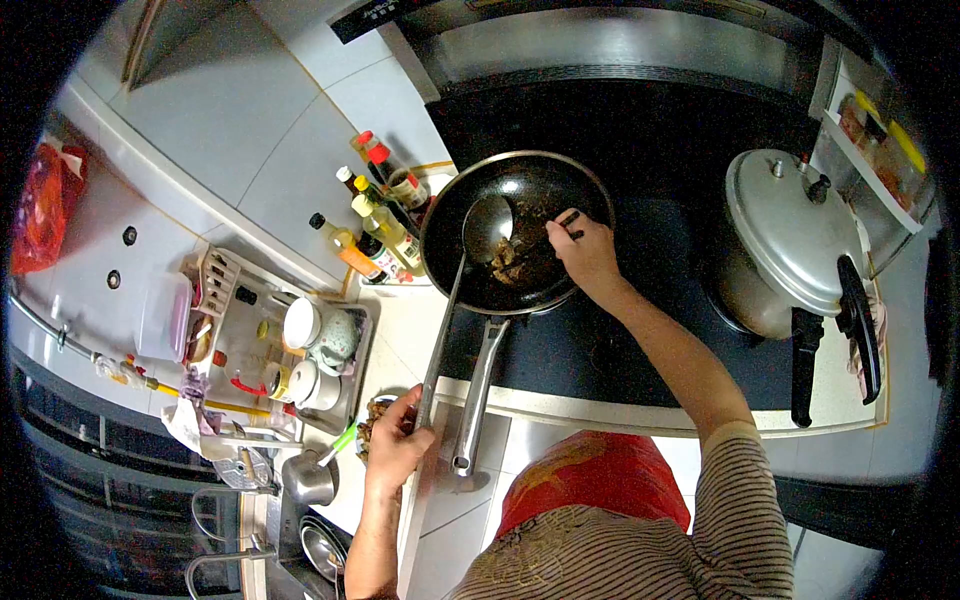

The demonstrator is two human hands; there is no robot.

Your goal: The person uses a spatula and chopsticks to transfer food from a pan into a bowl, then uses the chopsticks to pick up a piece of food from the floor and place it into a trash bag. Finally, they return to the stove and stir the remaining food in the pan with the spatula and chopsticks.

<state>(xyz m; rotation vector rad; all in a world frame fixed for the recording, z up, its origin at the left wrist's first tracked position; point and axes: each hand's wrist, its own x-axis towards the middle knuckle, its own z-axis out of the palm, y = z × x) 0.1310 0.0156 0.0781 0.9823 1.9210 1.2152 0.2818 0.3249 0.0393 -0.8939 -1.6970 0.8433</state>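
In the head view my left hand (398,440) is closed around the long handle of a metal ladle (442,335). The ladle's bowl rests inside a dark wok (455,270) on the stove. My right hand (585,255) is over the wok's right side, fingers closed on thin dark sticks that look like chopsticks (568,217). Beside the ladle, brown cooked food (508,262) lies in a small heap at the wok's bottom. The wok's metal handle (480,400) points toward me. A bowl of brown food (373,418) is partly hidden behind my left hand.
A pressure cooker (785,240) stands on the right of the black stove (640,330), its handles toward me. Sauce bottles (385,225) cluster left of the wok. Farther left are a dish rack (215,285), a tray with jars (350,375), a small pot (308,480) and a faucet (235,555).
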